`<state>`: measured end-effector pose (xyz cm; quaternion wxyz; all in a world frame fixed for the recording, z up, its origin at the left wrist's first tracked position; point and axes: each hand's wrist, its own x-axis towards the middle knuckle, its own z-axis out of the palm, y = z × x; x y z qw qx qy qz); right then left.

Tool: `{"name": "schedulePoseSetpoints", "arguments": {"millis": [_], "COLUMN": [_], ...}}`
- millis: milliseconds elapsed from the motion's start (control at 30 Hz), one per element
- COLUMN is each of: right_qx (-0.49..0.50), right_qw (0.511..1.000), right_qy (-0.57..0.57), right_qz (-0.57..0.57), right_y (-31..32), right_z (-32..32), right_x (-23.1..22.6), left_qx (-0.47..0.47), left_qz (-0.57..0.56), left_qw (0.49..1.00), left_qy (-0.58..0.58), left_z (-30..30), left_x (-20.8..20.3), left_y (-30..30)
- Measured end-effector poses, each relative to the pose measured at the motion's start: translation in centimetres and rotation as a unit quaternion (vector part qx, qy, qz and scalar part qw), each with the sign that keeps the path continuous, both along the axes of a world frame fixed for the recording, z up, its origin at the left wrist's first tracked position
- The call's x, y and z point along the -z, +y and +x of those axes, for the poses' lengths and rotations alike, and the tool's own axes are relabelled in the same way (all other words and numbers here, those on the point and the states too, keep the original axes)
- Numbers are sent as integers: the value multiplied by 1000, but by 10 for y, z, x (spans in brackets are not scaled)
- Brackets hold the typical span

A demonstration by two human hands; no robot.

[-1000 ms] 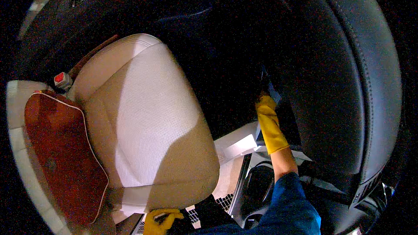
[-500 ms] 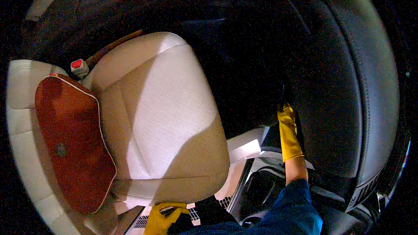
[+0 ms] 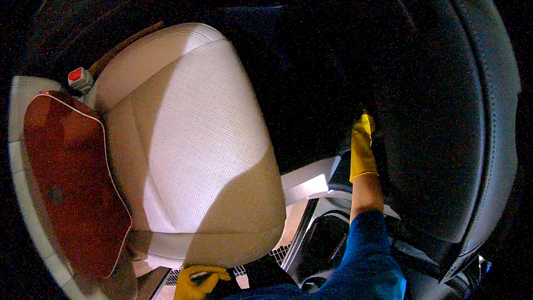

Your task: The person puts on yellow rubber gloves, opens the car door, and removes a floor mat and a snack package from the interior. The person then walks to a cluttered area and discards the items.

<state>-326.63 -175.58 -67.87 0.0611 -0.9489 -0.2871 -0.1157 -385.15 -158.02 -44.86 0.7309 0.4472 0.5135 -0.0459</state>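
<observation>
Both my hands wear yellow gloves. My right hand (image 3: 363, 139) reaches into the dark footwell below the black dashboard (image 3: 438, 133), its fingers lost in shadow. Beside the near side of the beige car seat (image 3: 205, 133), my left hand (image 3: 195, 284) is curled, thumb and fingers together. A small pale and dark bit shows between them, too little to name. A brown-red cushion with white piping (image 3: 72, 183) leans on the backrest at the left.
A seat-belt buckle with a red button (image 3: 80, 79) stands at the seat's far rear corner. The pale door sill (image 3: 308, 186) and dark door frame parts (image 3: 327, 239) lie near my right arm. A floor grating (image 3: 280, 254) shows below the seat.
The view has shifted, so the seat and cushion sit further left. My right hand has gone a little farther into the footwell. My left hand stays curled by the seat.
</observation>
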Motion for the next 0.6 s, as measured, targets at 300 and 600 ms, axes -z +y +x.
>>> {"name": "schedulePoseSetpoints", "arguments": {"millis": [300, 600], "right_qx": [-41, -58], "right_qw": [998, 984], "right_qy": [-6, 69], "right_qz": [-43, 156], "right_y": [-16, 23], "right_z": [-122, -271], "right_x": [19, -87], "left_qx": [-12, -20], "left_qz": [30, -20], "left_qw": [999, 1000], "left_qy": [24, 3], "left_z": [-2, -6], "left_x": [-13, 15], "left_y": [-8, 21]}}
